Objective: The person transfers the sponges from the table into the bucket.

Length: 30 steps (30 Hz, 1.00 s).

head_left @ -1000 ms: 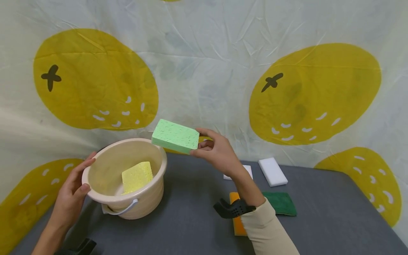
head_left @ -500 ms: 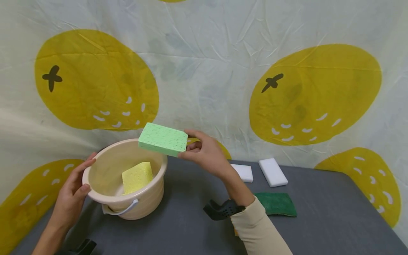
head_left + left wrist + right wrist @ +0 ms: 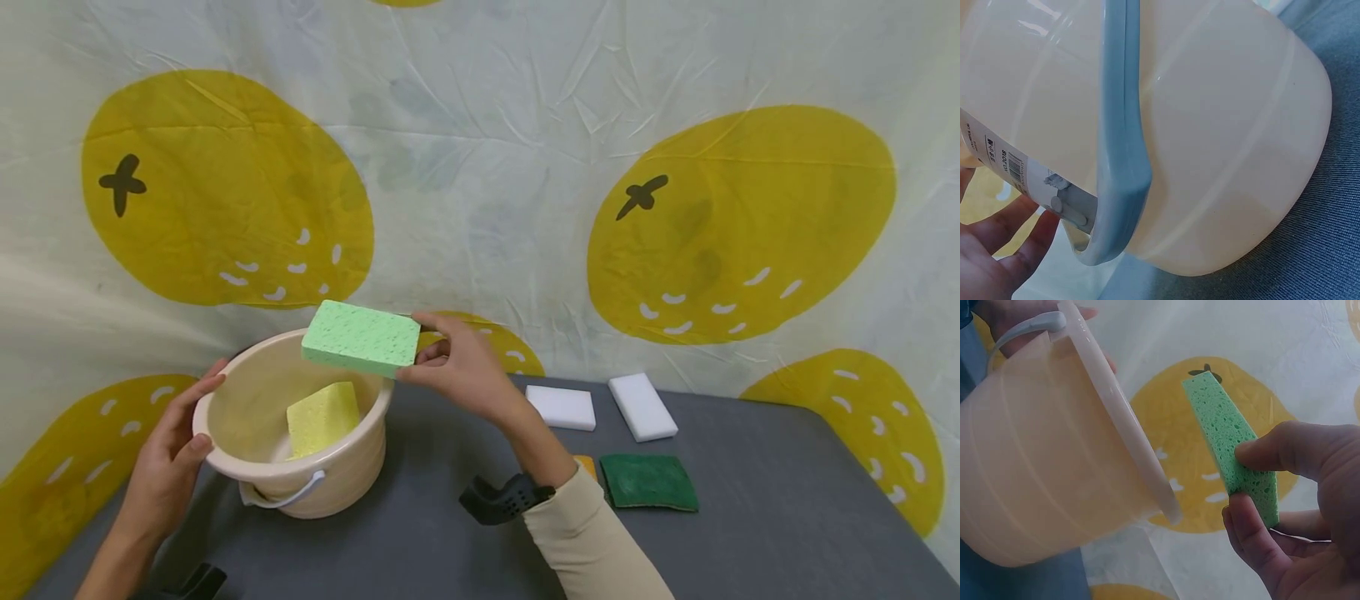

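Note:
My right hand [image 3: 465, 367] pinches a light green sponge [image 3: 362, 337] by its right end, thumb on one side and fingers on the other. In the head view the sponge overlaps the right part of the bucket's opening; in the right wrist view it is held apart from the rim. The cream bucket [image 3: 330, 492] tilts slightly, its pale blue handle [image 3: 1124, 125] hanging down the side. Along its left rim, my left hand [image 3: 161, 471] holds it, thumb at the front and fingers farther back. Inside the bucket lies a yellow sponge [image 3: 322, 418].
On the dark grey table [image 3: 765, 517], right of the bucket, lie a white sponge block [image 3: 561, 407] and a second white block [image 3: 642, 407]. Nearer are a dark green pad [image 3: 649, 482] and an orange sponge [image 3: 587, 464], mostly hidden by my right arm. A patterned curtain [image 3: 480, 167] hangs behind.
My right hand has carried the green sponge left and slightly down, from beside the bucket's right rim to over its opening. The left hand and bucket have stayed put.

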Tool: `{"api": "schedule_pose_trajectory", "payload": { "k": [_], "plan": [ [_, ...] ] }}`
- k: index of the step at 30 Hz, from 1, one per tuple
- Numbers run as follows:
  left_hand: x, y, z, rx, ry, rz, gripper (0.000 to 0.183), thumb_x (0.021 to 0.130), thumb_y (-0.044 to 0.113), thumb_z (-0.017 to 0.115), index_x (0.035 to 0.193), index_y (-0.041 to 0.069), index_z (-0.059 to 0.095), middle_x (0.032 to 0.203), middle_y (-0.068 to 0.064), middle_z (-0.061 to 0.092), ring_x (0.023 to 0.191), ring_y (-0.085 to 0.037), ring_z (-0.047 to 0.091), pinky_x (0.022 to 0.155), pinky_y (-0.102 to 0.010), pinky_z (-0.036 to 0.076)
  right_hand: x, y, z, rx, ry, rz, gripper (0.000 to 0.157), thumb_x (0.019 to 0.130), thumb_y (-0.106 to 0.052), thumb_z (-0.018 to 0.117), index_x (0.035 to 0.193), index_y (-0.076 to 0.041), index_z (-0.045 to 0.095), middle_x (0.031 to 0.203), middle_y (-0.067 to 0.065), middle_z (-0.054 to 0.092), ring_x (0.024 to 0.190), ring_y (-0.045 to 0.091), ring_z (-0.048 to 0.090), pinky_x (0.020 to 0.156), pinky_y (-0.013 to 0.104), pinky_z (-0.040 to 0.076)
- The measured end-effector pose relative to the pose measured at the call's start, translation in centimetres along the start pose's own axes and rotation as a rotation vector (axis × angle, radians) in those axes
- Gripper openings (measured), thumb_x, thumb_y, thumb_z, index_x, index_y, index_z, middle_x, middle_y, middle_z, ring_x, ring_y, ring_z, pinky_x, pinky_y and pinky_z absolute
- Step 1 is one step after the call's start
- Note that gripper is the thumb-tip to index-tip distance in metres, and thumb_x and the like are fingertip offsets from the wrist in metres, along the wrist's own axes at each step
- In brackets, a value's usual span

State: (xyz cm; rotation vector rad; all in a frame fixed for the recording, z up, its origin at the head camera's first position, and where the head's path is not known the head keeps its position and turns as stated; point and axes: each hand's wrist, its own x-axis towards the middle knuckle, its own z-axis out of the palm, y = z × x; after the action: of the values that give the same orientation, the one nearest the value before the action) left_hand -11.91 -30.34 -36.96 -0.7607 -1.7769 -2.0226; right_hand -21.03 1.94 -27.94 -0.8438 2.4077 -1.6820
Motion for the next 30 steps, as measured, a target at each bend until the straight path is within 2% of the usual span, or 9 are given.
{"api": "schedule_pose_trajectory", "payload": {
  "k": [8, 18, 24, 30],
  "plan": [
    [-0.1, -0.1, -0.2, -0.015, 0.001, 0.011, 0.05, 0.092, -0.001, 0.042, 0.136, -0.011, 0.02, 0.147, -0.016, 0.011, 0.131, -0.023, 0.015, 0.096, -0.021, 0.031, 0.5, -0.6, 1.2, -0.064, -0.046, -0.038, 0.069, 0.07, -0.023, 0.075, 0.131, -0.013, 0.045, 0.096, 0.001, 0.058, 0.074, 0.009, 0.058, 0.059, 0.025, 0.049],
    [0.0, 0.2, 0.0, 0.016, 0.001, -0.015, 0.049, 0.092, -0.001, 0.041, 0.136, -0.009, 0.02, 0.147, -0.016, 0.01, 0.132, -0.023, 0.014, 0.096, -0.02, 0.032, 0.8, -1.3, 2.7, -0.093, -0.072, -0.068, 0.068, 0.07, -0.021, 0.076, 0.131, -0.014, 0.044, 0.102, -0.002, 0.053, 0.073, 0.006, 0.058, 0.059, 0.022, 0.049],
    [-0.1, 0.1, 0.0, 0.036, 0.013, -0.03, 0.05, 0.092, -0.001, 0.041, 0.137, -0.008, 0.021, 0.147, -0.015, 0.011, 0.131, -0.023, 0.014, 0.095, -0.02, 0.032, 1.1, -1.4, 3.4, -0.189, -0.084, -0.075, 0.07, 0.07, -0.023, 0.076, 0.132, -0.012, 0.043, 0.107, -0.001, 0.051, 0.072, 0.003, 0.056, 0.057, 0.02, 0.048],
    [-0.2, 0.1, 0.0, 0.045, 0.01, -0.032, 0.049, 0.092, -0.002, 0.041, 0.137, -0.008, 0.021, 0.147, -0.015, 0.011, 0.131, -0.022, 0.014, 0.094, -0.019, 0.033, 1.3, -1.3, 3.8, -0.224, -0.094, -0.106, 0.07, 0.07, -0.024, 0.076, 0.131, -0.012, 0.044, 0.108, 0.0, 0.05, 0.071, 0.001, 0.056, 0.057, 0.019, 0.048]
  ]
}}
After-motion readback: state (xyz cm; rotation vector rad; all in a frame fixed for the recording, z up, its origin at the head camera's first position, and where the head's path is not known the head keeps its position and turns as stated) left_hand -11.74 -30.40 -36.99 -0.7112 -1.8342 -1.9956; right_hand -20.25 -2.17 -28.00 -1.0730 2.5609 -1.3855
